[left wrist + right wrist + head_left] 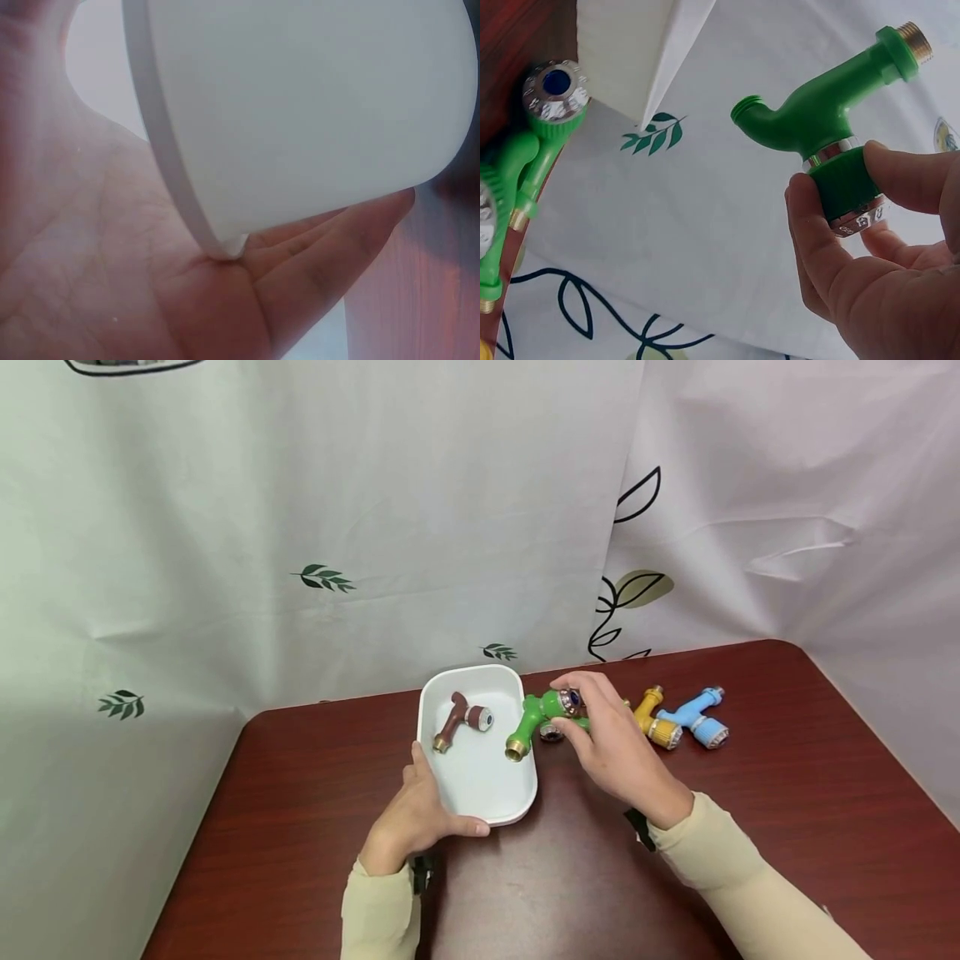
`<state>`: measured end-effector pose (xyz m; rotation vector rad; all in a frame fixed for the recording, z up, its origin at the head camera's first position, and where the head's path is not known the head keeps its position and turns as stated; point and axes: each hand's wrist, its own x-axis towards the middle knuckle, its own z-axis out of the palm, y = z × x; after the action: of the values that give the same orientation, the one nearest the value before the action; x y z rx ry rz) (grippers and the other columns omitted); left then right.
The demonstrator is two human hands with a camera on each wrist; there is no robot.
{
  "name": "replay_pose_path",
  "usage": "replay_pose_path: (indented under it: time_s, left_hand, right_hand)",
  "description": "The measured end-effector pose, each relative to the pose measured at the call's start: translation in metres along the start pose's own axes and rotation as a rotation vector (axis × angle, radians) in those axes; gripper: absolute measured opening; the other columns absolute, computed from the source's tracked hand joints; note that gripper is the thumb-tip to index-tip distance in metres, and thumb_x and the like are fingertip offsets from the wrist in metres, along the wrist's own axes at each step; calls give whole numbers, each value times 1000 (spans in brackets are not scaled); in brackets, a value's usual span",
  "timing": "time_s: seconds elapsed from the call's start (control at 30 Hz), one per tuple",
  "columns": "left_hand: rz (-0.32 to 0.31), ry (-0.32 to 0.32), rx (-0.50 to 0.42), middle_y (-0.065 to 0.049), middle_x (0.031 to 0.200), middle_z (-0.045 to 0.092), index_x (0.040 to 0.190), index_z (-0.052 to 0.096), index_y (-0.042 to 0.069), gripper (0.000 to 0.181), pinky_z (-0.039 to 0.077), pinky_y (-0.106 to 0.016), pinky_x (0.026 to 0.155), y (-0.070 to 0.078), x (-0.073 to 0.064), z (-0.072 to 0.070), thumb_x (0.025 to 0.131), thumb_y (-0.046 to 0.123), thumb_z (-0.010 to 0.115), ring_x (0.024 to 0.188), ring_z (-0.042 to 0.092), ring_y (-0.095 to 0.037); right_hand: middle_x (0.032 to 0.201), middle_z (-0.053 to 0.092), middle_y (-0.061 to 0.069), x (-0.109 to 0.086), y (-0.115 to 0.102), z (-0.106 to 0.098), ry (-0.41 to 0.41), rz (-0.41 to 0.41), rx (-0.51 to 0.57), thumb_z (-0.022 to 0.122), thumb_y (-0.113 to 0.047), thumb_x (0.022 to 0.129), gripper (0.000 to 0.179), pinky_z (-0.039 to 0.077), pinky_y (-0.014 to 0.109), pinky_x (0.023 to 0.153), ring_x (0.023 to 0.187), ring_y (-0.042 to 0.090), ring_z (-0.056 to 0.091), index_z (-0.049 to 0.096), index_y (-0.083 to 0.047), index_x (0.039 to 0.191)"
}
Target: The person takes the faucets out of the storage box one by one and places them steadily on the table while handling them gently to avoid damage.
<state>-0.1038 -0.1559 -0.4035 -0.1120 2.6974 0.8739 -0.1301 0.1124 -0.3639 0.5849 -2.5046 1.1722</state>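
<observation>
My right hand (618,747) pinches the knob of a green faucet (534,718) with thumb and fingertips. The faucet hangs over the right rim of a white tray (480,785), its brass threaded end pointing down toward me. Inside the tray, toward its far left, lies a brown faucet (456,722). My left hand (412,814) holds the tray's near left corner, thumb along the near rim and fingers along the left side. Up close in the left wrist view, the fingers press against the tray's outer wall (315,112).
More green faucets (555,112) lie on the table right of the tray, partly hidden in the head view by my right hand. Beyond them are a yellow faucet (660,727) and a light blue faucet (697,718). A printed white curtain (450,527) hangs behind the dark red table (300,827).
</observation>
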Motion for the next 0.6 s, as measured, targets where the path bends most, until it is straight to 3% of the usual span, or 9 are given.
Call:
replay_pose_path:
  time_s: [0.3, 0.6]
  left_hand:
    - [14, 4, -13, -41, 148, 27, 155, -13, -6, 160, 45, -52, 99, -1, 0, 0, 53, 44, 100, 120, 53, -46]
    - [19, 7, -10, -40, 145, 30, 155, -12, -8, 160, 45, -52, 98, -1, 0, 0, 53, 44, 100, 117, 55, -45]
  right_hand:
    - [125, 55, 11, -10, 15, -9, -7, 22, -12, 70, 0, 93, 37, 44, 48, 96, 116, 26, 53, 53, -4, 126]
    - [124, 54, 10, -22, 25, -15, -43, 28, -54, 70, 2, 92, 39, 47, 44, 84, 108, 24, 53, 53, -5, 126]
